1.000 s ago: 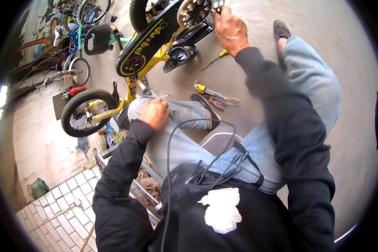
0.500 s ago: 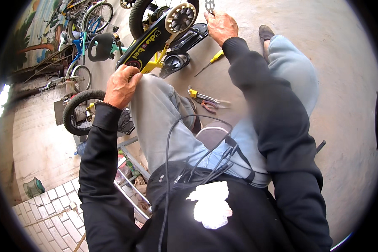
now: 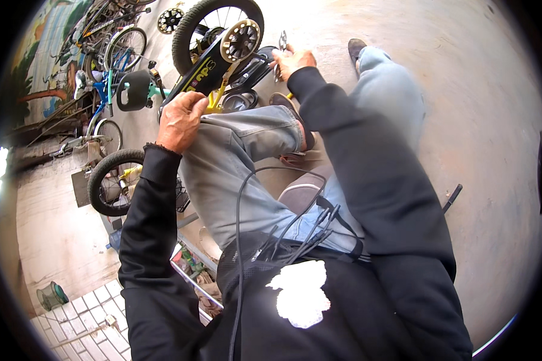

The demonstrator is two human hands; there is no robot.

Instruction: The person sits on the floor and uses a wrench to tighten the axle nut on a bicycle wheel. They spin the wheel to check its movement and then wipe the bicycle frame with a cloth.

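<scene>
A small yellow-framed bicycle lies tipped over, its black chain guard [image 3: 200, 77] slanting down toward my left hand [image 3: 182, 122]. That hand is closed with curled fingers at the guard's lower end, above my bent knee; what lies in its fingers is hidden. My right hand [image 3: 294, 62] grips a flat silver wrench [image 3: 283, 40] with holes in it, its ends sticking out above and below the fingers. Right of the guard are a spoked rear wheel [image 3: 180, 45] and a cream-rimmed training wheel [image 3: 243, 40]. A black pedal or seat-like part beside them is partly covered.
Another small tyre [image 3: 94, 188] stands left of my left forearm. A teal bicycle with a grey basket-like part [image 3: 135, 90] and more bicycles [image 3: 128, 48] crowd the upper left. My shoe [image 3: 295, 114] rests beside the bicycle. A black cable [image 3: 239, 240] hangs over my lap.
The view has shifted. My right hand has come left and closer to the bicycle with the wrench. My left leg has swung over, now hiding the pliers and most of the yellow screwdriver.
</scene>
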